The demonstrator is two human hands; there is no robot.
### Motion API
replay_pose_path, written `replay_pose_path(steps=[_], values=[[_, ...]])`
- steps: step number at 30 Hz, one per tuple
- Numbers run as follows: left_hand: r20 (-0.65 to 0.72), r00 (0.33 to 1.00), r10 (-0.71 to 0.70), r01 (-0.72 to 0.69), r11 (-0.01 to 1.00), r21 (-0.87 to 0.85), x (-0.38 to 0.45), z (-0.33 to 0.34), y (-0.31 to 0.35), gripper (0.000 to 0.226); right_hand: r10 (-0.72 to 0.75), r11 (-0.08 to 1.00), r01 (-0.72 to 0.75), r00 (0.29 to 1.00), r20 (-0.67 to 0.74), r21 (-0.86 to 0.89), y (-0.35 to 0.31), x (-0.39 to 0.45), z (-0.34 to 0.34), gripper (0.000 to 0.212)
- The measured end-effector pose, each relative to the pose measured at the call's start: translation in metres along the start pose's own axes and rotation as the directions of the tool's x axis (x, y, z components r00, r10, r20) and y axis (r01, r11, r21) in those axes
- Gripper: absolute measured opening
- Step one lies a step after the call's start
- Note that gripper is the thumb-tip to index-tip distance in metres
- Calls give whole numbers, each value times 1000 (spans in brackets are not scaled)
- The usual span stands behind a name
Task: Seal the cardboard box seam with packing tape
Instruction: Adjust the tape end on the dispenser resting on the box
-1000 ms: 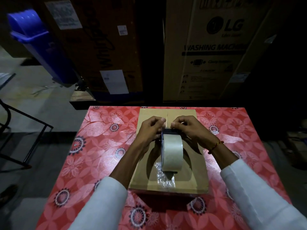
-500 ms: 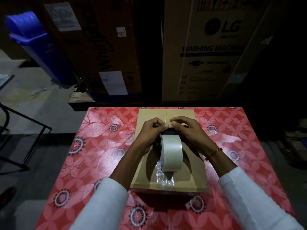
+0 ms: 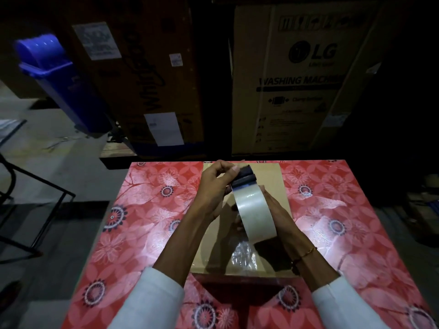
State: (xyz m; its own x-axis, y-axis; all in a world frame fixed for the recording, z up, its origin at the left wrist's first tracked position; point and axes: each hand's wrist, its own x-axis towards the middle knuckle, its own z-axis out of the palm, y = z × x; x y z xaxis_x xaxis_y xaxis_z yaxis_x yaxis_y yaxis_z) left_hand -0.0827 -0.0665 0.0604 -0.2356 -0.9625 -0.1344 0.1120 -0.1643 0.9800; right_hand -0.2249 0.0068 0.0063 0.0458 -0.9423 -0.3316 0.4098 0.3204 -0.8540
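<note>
A flat brown cardboard box (image 3: 273, 176) lies on the red floral table, its seam running away from me and mostly hidden by my hands. Above it I hold a roll of clear packing tape (image 3: 255, 212), tilted to the left. My right hand (image 3: 278, 217) cups the roll from the right side. My left hand (image 3: 213, 186) pinches the dark end piece (image 3: 244, 178) at the roll's far top. A crinkled strip of clear tape (image 3: 242, 256) sticks to the box near its front edge.
The red floral table (image 3: 147, 233) carries the box. Two tall cartons stand behind it, one brown (image 3: 147, 67) and one printed LG washing machine (image 3: 301, 86). A blue bin (image 3: 59, 81) leans at the back left. A black metal frame (image 3: 35, 195) stands left.
Both hands have lifted the roll off the box and moved it away from me, tilting it left. The right hand slid from the roll's top down its side.
</note>
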Motion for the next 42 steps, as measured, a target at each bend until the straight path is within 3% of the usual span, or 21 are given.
replay_pose_path(steps=[3,9,15,20,29,33,35,37,42], values=[[-62,998,-1,-1,1000,-28,-2,0,3,14,-91,995,90,996,-13,-51,0,-6,8,40],[-72,996,-43,43,999,-11,-7,-3,9,16,-110,988,106,993,-38,-109,2,-14,17,44],[-49,984,-169,161,977,-137,-16,-5,23,21,-139,980,132,990,-37,-149,1,-24,24,41],[-68,990,-122,111,984,-141,-23,-13,21,12,-161,980,153,986,-51,-125,3,-32,36,50],[108,989,-96,106,991,-83,-32,-1,13,5,-202,979,191,960,-193,-72,11,-55,25,41],[41,997,62,-68,984,164,-36,14,2,13,-213,977,195,934,-287,-88,15,-67,11,43],[13,975,222,-212,910,357,-40,22,-1,8,-217,976,195,916,-337,-99,14,-74,5,35],[83,943,323,-322,820,473,-46,33,-3,4,-247,968,214,891,-380,-130,13,-79,-1,32],[256,930,262,-363,750,553,-58,65,-18,21,-326,943,259,841,-433,-206,8,-92,-20,30]])
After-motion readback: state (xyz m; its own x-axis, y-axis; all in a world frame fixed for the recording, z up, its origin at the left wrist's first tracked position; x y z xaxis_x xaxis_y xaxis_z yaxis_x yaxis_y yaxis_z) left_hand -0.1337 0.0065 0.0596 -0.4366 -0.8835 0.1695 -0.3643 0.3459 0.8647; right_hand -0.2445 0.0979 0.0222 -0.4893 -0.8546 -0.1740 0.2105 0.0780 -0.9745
